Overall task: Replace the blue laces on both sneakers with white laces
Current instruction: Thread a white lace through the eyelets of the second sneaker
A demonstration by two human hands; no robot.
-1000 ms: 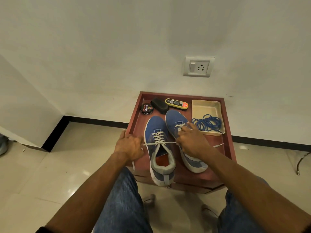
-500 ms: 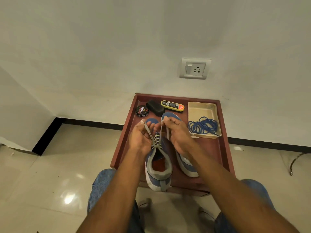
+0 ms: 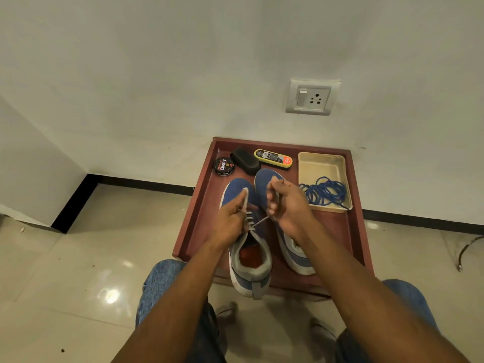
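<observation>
Two blue sneakers stand side by side on a red-brown wooden tray (image 3: 199, 200). The left sneaker (image 3: 250, 268) carries a white lace (image 3: 259, 221) through its eyelets. My left hand (image 3: 231, 218) pinches one end of that lace, which runs up past the fingers. My right hand (image 3: 286, 205) grips the other end, pulled taut from the top eyelets. The right sneaker (image 3: 267, 180) lies mostly hidden under my right hand and forearm. The removed blue laces (image 3: 326, 192) lie coiled in a beige plastic tray (image 3: 317, 166) at the back right.
At the tray's back edge sit a round black polish tin (image 3: 223, 166), a black applicator sponge (image 3: 245, 161) and a yellow-rimmed shoe brush (image 3: 273, 158). A wall with a socket (image 3: 311, 96) stands right behind. My knees in jeans flank the tray's front edge on a tiled floor.
A second ago my hands pulled the lace ends sideways, apart. They have since come together above the left sneaker's tongue and now draw the ends upward and forward.
</observation>
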